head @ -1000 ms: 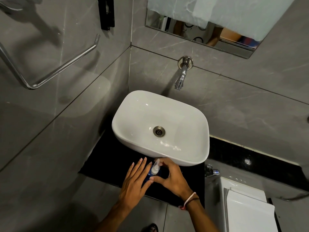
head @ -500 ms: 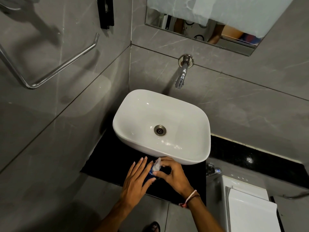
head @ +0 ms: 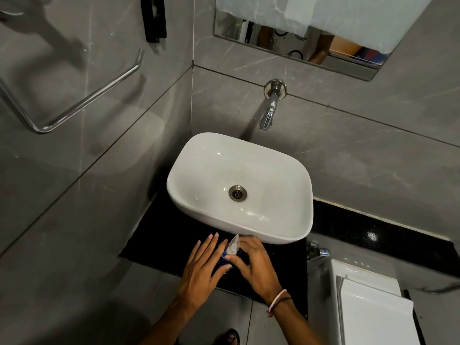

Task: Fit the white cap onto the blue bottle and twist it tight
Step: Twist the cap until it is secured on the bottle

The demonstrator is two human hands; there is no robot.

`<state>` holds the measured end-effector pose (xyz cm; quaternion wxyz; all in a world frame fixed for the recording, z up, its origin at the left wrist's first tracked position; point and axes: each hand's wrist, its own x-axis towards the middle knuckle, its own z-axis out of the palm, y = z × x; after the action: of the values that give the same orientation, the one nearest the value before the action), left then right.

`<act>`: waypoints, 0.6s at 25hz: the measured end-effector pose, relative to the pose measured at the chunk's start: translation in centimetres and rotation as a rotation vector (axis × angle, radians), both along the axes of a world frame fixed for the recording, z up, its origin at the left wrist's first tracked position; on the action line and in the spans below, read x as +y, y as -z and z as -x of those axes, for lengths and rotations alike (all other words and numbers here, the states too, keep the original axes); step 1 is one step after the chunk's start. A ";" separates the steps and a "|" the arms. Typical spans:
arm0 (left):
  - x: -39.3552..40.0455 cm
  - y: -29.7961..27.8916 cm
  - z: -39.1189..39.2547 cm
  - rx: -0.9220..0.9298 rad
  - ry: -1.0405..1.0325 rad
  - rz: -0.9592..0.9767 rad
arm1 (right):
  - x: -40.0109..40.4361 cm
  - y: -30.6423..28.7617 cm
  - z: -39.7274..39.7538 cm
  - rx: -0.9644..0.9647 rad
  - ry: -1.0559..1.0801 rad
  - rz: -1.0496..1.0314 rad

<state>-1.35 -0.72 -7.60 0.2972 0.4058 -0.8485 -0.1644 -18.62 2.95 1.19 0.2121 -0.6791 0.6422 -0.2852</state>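
A small blue bottle [head: 227, 257] stands on the black counter [head: 159, 235], just in front of the white basin. A pale, pointed cap [head: 233, 246] sits on its top. My left hand [head: 202, 267] rests flat against the bottle's left side, thumb under it and fingers stretched out. My right hand [head: 256, 262] curls around the cap from the right, thumb and fingers pinching its base. Most of the bottle's body is hidden between my hands.
The white basin [head: 286, 227] overhangs the counter right behind my hands, with a wall tap [head: 267, 113] above it. A toilet cistern [head: 373, 307] and a small valve [head: 318, 252] are at the right. Grey tiled walls close in on the left.
My hands and the bottle stay in the same spot. The right hand's fingers have shifted slightly around the cap; the view has drifted a little.
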 end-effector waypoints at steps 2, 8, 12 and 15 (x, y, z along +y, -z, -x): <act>0.0 -0.1 0.0 0.000 -0.004 -0.001 | 0.1 0.0 0.4 0.017 -0.032 0.002; 0.1 -0.4 0.2 -0.004 -0.027 0.014 | 0.3 0.0 -0.4 0.142 -0.017 0.099; -0.1 -0.6 0.0 -0.020 -0.021 0.035 | 0.3 -0.5 -0.8 0.153 0.049 0.108; 0.1 -0.3 -0.2 -0.029 -0.023 0.030 | 0.8 -1.2 -0.6 -0.017 0.158 0.017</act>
<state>-1.19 -0.65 -7.27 0.2930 0.4134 -0.8503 -0.1422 -18.02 3.75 2.36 0.1886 -0.6257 0.6896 -0.3121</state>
